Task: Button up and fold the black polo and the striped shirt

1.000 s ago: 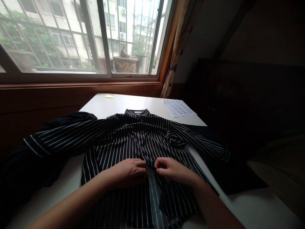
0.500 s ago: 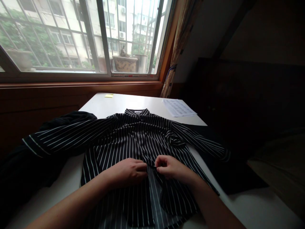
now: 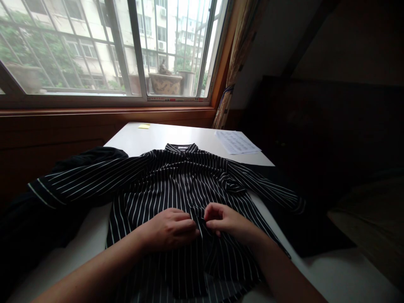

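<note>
A black shirt point(image 3: 164, 181) with white stripes lies front up, its collar toward the window and its sleeves spread to both sides. My left hand point(image 3: 173, 229) is closed at the lower front, fingers curled on the left front edge. Just right of it, my right hand point(image 3: 224, 221) pinches the other front edge with thumb and index finger, the two making a loop. The front edges meet between my hands. Below them the hem parts slightly at the bottom. Any button at my fingertips is hidden.
The shirt lies on a white table point(image 3: 186, 132) with a yellow sticky note point(image 3: 144, 126) and printed sheets point(image 3: 236, 142) at the far side. Dark cloth point(image 3: 91, 158) is heaped at the left, and more dark fabric point(image 3: 309, 235) lies under the right sleeve.
The two front edges have come together below my hands, closing most of the gap seen before. My left hand has shifted slightly right and down.
</note>
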A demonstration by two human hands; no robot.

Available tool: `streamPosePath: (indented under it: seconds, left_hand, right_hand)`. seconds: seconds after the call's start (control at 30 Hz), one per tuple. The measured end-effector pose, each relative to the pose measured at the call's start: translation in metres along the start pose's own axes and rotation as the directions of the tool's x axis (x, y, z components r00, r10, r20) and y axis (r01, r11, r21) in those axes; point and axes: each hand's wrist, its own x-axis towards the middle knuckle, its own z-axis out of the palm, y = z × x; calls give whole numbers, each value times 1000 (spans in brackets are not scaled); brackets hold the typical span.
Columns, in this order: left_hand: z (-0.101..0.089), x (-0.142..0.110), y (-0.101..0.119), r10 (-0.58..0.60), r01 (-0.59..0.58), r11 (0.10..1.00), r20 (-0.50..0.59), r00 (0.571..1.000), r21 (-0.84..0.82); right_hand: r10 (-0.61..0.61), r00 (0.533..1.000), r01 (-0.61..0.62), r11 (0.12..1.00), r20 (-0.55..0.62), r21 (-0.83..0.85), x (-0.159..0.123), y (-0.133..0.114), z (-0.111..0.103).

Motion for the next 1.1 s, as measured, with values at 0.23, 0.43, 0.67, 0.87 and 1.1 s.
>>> streamPosePath:
  seconds: [0.23, 0.43, 0.67, 0.87, 1.1]
  left_hand:
    - [0, 2, 1, -13, 12, 999, -30, 999, -36]
    - [-1, 3, 2, -3, 1, 999, -58, 998, -37]
    - [1, 1, 1, 0, -3, 999, -60, 998, -36]
    - [5, -2, 0, -9, 8, 1000, -56, 998, -20]
    - [4, 0, 1, 36, -37, 999, -91, 995, -9]
  right_hand:
    - [-27, 1000, 27, 997, -3, 75, 1, 0, 4]
    - [-24, 1000, 24, 996, 5, 84, 0, 2, 5]
    - [-33, 999, 33, 997, 2, 74, 0, 1, 7]
    - [-23, 1000, 23, 997, -2, 68, 0, 1, 7]
    - [-7, 1000, 6, 997, 11, 76, 0, 0, 8]
